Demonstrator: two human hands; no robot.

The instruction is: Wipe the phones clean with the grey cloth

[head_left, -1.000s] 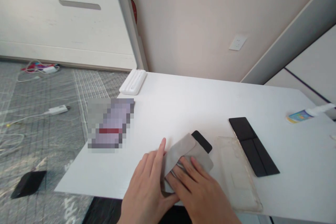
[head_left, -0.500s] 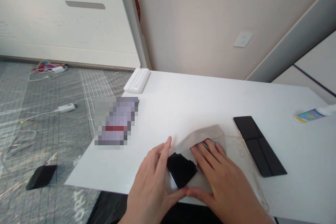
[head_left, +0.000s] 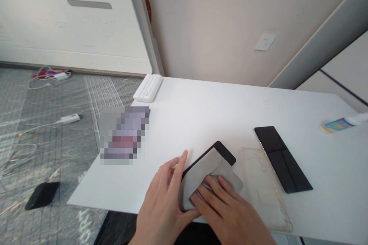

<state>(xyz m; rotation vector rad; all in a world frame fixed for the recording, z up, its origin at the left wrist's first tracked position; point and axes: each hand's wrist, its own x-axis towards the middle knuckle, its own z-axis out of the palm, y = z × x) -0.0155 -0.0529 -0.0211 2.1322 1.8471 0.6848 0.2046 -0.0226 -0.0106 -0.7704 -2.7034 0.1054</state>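
Near the front edge of the white table lies a black-screened device (head_left: 223, 152), which looks like a small tablet and is set at a slant. My left hand (head_left: 163, 195) grips it along its left side, thumb at the near edge and index finger pointing up. A folded grey cloth (head_left: 205, 164) covers most of the screen, leaving the far end bare. My right hand (head_left: 221, 203) presses the cloth down on the screen with its fingers bunched in the folds. Just right of it lies a clear plastic case (head_left: 263, 191), flat on the table.
A black folding cover (head_left: 283, 159) lies right of the clear case. Farther right is a white bottle (head_left: 339, 124) with a colourful label. A white power bank (head_left: 148, 88) and a blurred phone-like item (head_left: 128, 132) sit at the table's left edge (head_left: 94, 187). Cables (head_left: 70, 118) lie on the floor.
My right hand and the cloth have moved down and left over the screen, toward my left hand. The device's far end is now uncovered, and its near part is covered.
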